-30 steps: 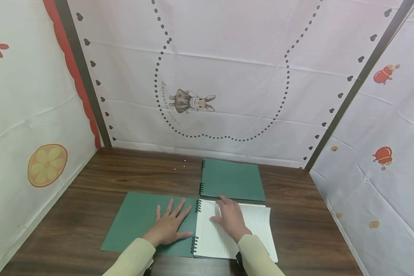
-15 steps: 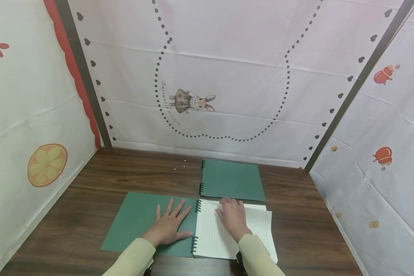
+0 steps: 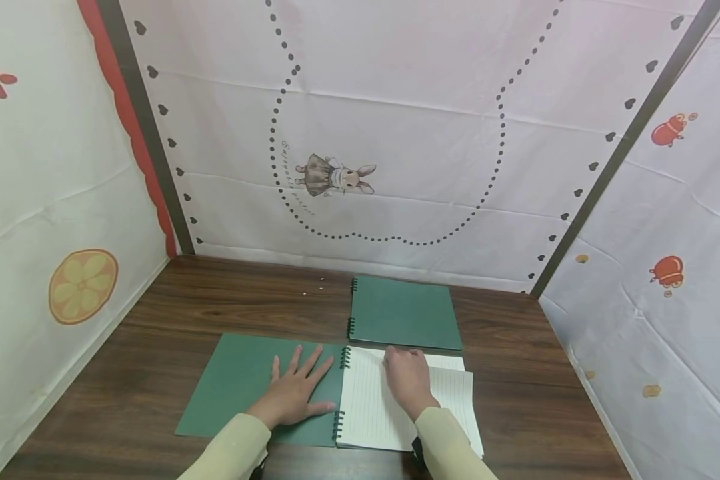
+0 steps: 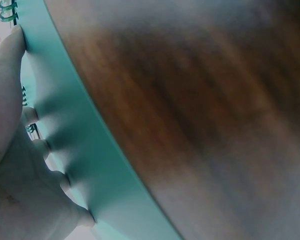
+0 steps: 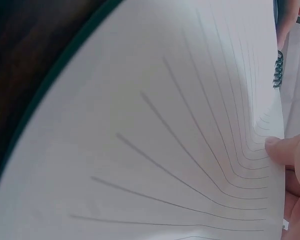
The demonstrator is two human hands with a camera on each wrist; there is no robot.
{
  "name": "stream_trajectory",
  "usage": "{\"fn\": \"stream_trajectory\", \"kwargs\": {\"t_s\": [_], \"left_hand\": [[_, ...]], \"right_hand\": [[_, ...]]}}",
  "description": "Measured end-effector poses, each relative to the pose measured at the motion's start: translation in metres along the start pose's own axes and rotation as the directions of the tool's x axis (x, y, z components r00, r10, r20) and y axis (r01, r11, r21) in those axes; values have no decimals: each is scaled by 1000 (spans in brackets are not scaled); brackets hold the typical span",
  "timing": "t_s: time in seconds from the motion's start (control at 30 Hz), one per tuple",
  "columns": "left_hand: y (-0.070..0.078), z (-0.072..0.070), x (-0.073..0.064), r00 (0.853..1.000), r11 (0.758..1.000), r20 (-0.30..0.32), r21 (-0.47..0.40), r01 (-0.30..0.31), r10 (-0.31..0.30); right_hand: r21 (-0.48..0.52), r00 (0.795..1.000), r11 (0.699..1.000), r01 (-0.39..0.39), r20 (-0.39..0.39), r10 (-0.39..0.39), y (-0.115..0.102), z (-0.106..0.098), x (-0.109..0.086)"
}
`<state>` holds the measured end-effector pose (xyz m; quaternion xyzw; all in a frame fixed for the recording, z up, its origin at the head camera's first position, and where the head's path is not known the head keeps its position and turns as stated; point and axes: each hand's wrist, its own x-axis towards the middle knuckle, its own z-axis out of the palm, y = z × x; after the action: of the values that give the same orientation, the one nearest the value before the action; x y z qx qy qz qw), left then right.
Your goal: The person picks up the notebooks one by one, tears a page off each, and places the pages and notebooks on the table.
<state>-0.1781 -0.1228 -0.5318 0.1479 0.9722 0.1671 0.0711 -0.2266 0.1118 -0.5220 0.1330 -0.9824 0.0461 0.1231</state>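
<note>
A spiral notebook with a green cover (image 3: 234, 387) lies spread on the brown table. My left hand (image 3: 291, 395) rests on the inside of that cover, fingers spread, thumb near the spiral binding (image 3: 339, 423). In the left wrist view the fingertips (image 4: 87, 218) press on the green cover. On the lined side, my right hand (image 3: 408, 379) pinches the far edge of a loose-lying page (image 3: 456, 397). The right wrist view shows the thumb (image 5: 272, 145) on top of the page, other fingers curled behind, and the printed lines bending there.
A second green spiral notebook (image 3: 405, 313) lies closed just beyond the open one. A few tiny white specks (image 3: 321, 288) dot the table (image 3: 264, 287) at the back. White printed cloth walls (image 3: 396, 133) enclose the table on the far side, left and right.
My right hand's fingers have curled in and drawn the page's far edge toward me, baring more of the sheet beneath. My left hand has stayed in place.
</note>
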Motion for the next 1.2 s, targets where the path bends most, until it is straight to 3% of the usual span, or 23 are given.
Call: {"fn": "stream_trajectory", "kwargs": {"t_s": [0.7, 1.2], "left_hand": [[-1, 0, 1, 1000, 1000, 17, -12, 0, 1], [-1, 1, 1, 1000, 1000, 20, -1, 11, -11]], "right_hand": [[13, 1000, 1000, 9, 2, -9, 7, 2, 1], [54, 999, 998, -38, 14, 37, 6, 5, 2]]}}
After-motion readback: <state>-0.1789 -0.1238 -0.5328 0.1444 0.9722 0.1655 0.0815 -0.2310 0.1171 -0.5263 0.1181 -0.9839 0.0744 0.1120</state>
